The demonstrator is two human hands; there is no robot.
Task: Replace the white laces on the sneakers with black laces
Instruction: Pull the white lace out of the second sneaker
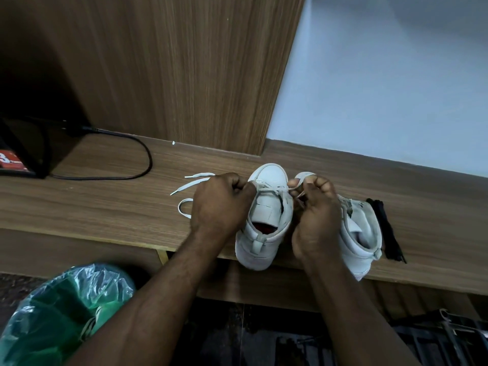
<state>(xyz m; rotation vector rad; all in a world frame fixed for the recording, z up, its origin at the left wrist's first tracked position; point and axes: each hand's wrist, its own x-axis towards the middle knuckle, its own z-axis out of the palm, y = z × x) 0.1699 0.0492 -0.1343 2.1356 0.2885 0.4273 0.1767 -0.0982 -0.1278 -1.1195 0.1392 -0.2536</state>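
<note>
White lace [196, 181]: half out of one sneaker [270, 178].
Hands: our left hand [220, 204] and right hand [318, 215] gripped it.
Black laces [382, 220]: untouched.

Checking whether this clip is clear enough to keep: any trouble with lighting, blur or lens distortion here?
Head view: dim, even light, no glare; the left hand and right hand gripping the white lace at the sneaker are slightly soft yet legible; the alcove at upper left and the floor sink to near-black; the black laces show little detail; wide-angle bowing curves the desk edge.
</note>
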